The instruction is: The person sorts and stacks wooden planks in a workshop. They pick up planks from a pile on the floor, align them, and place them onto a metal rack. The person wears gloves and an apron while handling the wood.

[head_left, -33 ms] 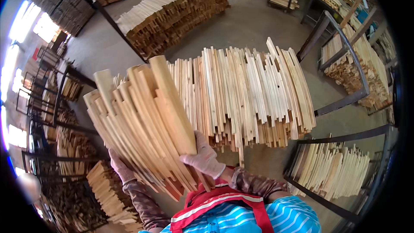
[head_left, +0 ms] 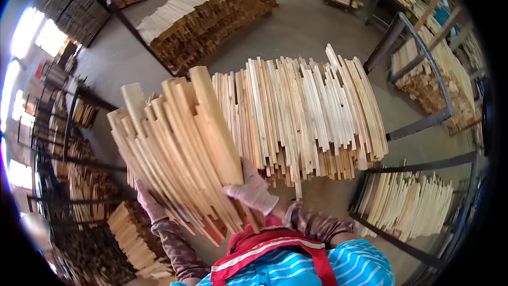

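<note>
A thick bundle of pale wooden strips (head_left: 174, 143) is squeezed between my two gloved hands, its ends uneven. My left hand (head_left: 151, 201) presses the bundle's left side near its lower end. On the opposite side, my right hand (head_left: 253, 188) grips the outermost strip, with the thumb across its near end. Just right of the bundle lies a wide stack of wooden strips (head_left: 296, 111), several layers deep; the bundle hides its left part. One strip in that stack juts out toward me.
Dark metal frame posts (head_left: 140, 34) stand on both sides of the stack. A long pile of wood (head_left: 206, 16) lies on the floor beyond. At the lower right, a metal rack (head_left: 394, 238) holds more strips (head_left: 407, 204). Further wood piles (head_left: 135, 238) line the left.
The bundle and both hands have shifted slightly to the right. My hold on the strips looks the same.
</note>
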Motion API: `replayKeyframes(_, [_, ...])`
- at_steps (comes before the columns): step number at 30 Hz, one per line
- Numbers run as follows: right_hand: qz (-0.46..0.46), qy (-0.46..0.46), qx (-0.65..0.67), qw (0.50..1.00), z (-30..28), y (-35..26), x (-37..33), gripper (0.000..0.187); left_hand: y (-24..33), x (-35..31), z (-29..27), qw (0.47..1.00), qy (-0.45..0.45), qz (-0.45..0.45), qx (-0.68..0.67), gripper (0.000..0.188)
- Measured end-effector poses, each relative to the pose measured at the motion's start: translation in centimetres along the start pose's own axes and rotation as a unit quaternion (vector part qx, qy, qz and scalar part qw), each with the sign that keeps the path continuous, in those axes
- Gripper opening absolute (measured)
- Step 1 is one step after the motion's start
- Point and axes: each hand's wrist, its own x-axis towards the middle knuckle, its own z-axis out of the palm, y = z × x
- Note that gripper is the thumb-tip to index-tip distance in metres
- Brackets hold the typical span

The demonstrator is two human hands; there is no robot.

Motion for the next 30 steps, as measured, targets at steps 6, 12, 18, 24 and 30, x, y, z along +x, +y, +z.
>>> replayKeyframes(6, [0.050,0.065,-0.587,0.805,-5.9,4.4,15.2,0.097,-9.2,13.9,15.1,0.958,-0.178,-0.124,0.186,0.069])
replayKeyframes(12, [-0.023,0.150,-0.527,0.836,-4.2,7.3,18.1,0.088,-13.2,17.0,17.5,0.932,-0.290,-0.150,0.159,0.034])
replayKeyframes(18, [0.056,0.043,-0.660,0.748,-4.4,9.1,23.9,0.089,-14.1,18.7,15.9,0.928,-0.262,-0.221,0.143,0.042])
replayKeyframes(24, [0.085,0.021,-0.591,0.802,-5.1,6.9,23.4,0.086,-16.9,22.1,16.2,0.922,-0.260,-0.190,0.214,0.027])
replayKeyframes(30, [-0.009,0.486,-0.396,0.779,-7.4,12.7,3.6,0.085,-17.6,22.8,16.0,0.932,-0.258,-0.124,0.222,0.063])
